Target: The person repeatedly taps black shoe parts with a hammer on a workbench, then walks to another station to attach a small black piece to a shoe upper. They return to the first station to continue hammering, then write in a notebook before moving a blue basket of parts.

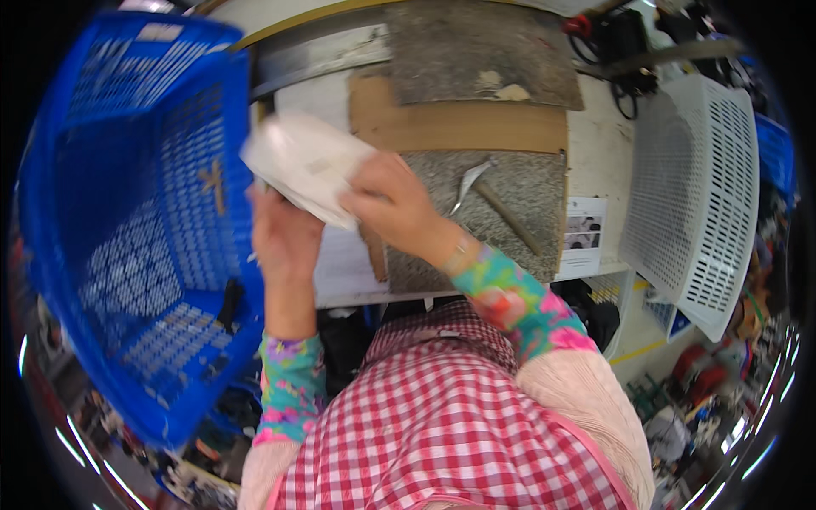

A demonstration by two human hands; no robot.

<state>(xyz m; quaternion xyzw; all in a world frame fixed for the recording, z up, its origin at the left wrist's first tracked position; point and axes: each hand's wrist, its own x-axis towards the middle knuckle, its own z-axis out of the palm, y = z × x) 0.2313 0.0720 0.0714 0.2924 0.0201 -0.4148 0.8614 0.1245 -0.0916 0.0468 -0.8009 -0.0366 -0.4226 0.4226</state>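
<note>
A whitish, flat, folded-looking thing [306, 161], perhaps cloth or paper, is raised over the left side of the workbench and smeared by motion. My right hand [395, 204] pinches its right edge between thumb and fingers. Below it, my left hand [285, 234] holds it from the lower left, the fingertips partly hidden behind it. To the right of my hands, a hammer [508, 219] with a wooden handle and a curved metal head lies on a rough grey board [425, 255].
On the left a large blue perforated basket [93, 255] stands beside the bench. A white perforated basket [693, 195] is at the right. Cardboard [476, 126] and a dark worn mat [484, 51] lie farther back. A printed sheet [583, 238] lies right of the board.
</note>
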